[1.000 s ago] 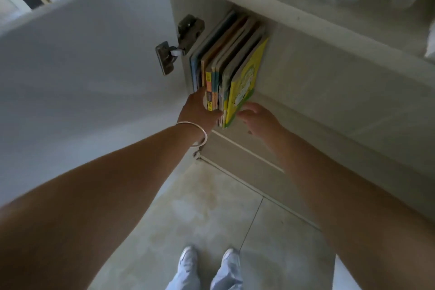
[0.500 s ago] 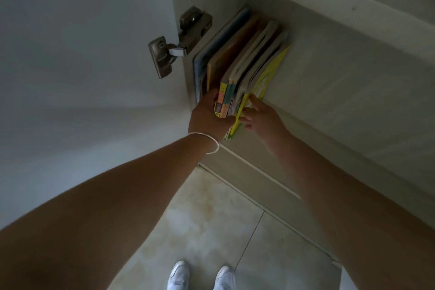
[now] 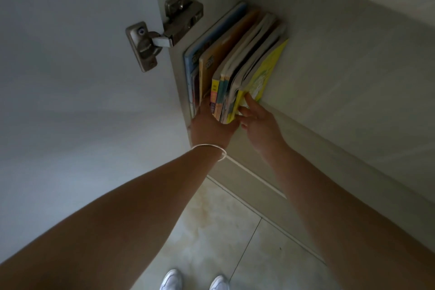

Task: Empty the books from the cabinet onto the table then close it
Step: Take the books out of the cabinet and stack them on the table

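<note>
Fingers (image 3: 248,101) of the right hand (image 3: 261,125) are pressed on the yellow cover; left hand (image 3: 209,125) is closed around the spines from below, so a group of books (image 3: 235,70) is gripped between both. Books stand upright at the left end of the cabinet shelf (image 3: 329,73), against the side wall by the steel hinge (image 3: 162,30). Step judged: first batch being extracted. Next move calls for firm, even squeeze; thin glossy paperbacks, curled page edges, likely slippery. White door (image 3: 70,77) stands open.
</note>
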